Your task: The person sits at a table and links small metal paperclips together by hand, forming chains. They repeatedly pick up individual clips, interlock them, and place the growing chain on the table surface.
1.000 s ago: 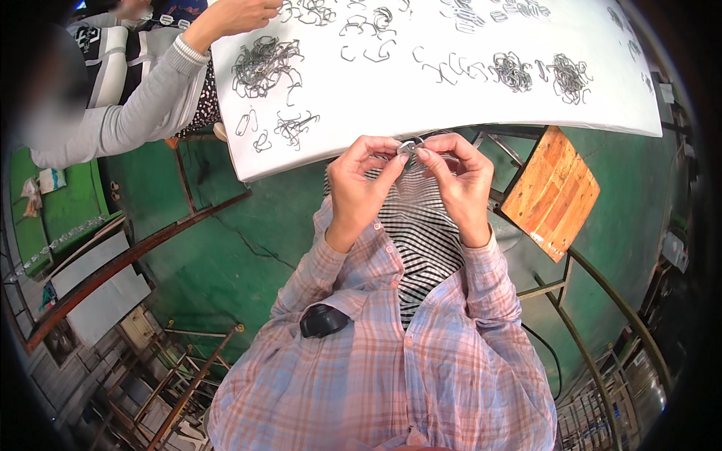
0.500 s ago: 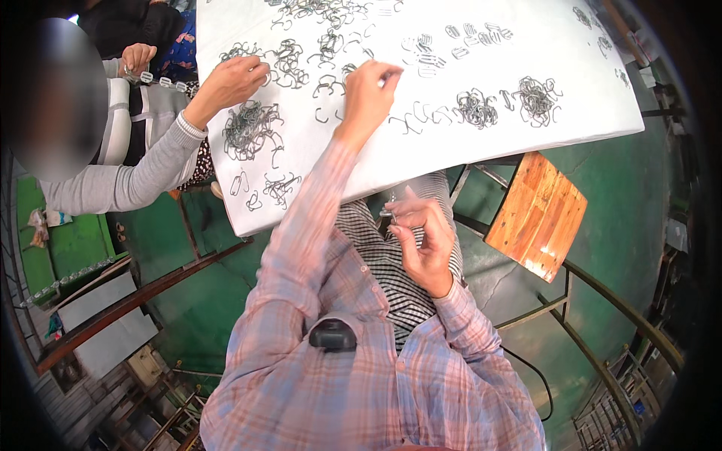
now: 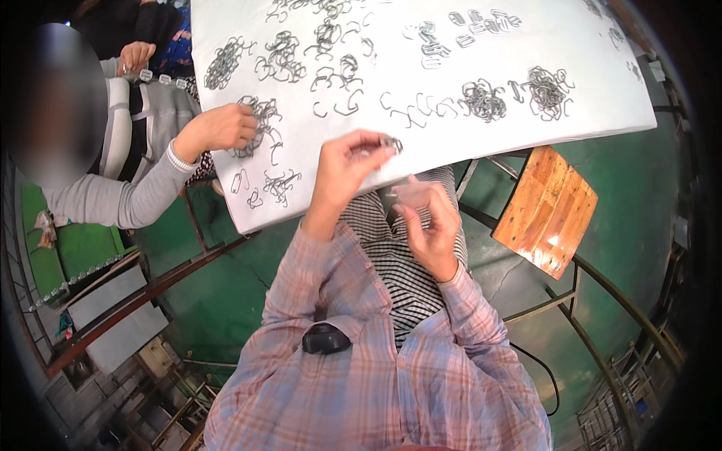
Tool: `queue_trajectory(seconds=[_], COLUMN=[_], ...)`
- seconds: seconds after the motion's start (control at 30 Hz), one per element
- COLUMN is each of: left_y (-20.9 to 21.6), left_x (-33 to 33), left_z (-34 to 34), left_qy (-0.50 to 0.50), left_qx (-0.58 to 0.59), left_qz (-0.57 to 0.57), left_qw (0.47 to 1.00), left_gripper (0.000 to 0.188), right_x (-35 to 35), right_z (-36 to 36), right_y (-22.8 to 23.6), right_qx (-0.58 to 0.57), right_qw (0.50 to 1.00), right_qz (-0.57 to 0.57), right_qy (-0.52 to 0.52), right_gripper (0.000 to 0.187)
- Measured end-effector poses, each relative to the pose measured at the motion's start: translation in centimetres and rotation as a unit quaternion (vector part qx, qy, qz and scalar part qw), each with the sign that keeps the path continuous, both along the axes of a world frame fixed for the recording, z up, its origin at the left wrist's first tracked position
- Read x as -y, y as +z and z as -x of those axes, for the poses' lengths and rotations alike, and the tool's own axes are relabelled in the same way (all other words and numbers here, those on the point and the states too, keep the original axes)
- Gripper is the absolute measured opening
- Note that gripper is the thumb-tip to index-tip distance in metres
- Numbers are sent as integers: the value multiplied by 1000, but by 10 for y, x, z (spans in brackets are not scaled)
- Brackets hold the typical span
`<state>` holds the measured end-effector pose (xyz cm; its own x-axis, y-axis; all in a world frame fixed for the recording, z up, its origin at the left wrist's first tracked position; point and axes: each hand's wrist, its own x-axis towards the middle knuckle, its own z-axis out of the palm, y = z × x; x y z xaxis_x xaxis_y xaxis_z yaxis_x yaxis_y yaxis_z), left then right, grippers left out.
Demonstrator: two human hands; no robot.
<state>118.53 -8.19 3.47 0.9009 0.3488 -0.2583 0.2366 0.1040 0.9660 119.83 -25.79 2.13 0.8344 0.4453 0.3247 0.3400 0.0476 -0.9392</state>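
My left hand [image 3: 342, 177] is just over the table's near edge, its thumb and fingers pinching a small metal buckle [image 3: 392, 143]. Lower and to the right, above my lap, my right hand [image 3: 432, 225] is closed in a pinch. A small shiny metal piece [image 3: 392, 196] shows at its fingertips, blurred, so its shape is unclear. On the white tabletop [image 3: 338, 134] beyond lie loose C-shaped wire pieces [image 3: 347, 105], heaps of tangled wire pieces [image 3: 481, 101], and a group of flat slotted buckles [image 3: 489, 22].
At the left, a co-worker's hand [image 3: 226, 128] touches a wire heap [image 3: 259, 120]; their other hand [image 3: 137, 56] is by a chain of linked buckles [image 3: 165, 79]. A wooden stool [image 3: 545, 210] stands right of my legs. Metal bars [image 3: 150, 304] run along the left.
My left hand has drawn back from the middle of the table toward my right hand with the buckle. The co-worker's near hand has moved down onto a wire heap. The view has shifted slightly.
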Motion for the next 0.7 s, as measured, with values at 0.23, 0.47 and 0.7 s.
queue_trajectory(seconds=[0.23, 0.47, 0.7], left_y=[19, 40, 37], left_x=[30, 34, 26], left_z=[51, 69, 74], left_qy=[44, 75, 77], left_qx=[55, 123, 140], left_qz=[25, -215, -191], left_qw=[997, 966, 968], left_gripper=[18, 17, 21], right_x=[-10, -10, -126], right_z=[0, -23, -114], right_y=[-3, 0, -38], right_qx=[10, 23, 162], right_qw=[1000, 999, 957], right_qz=[7, 25, 230], right_qy=[-15, 32, 68], right_gripper=[13, 14, 6])
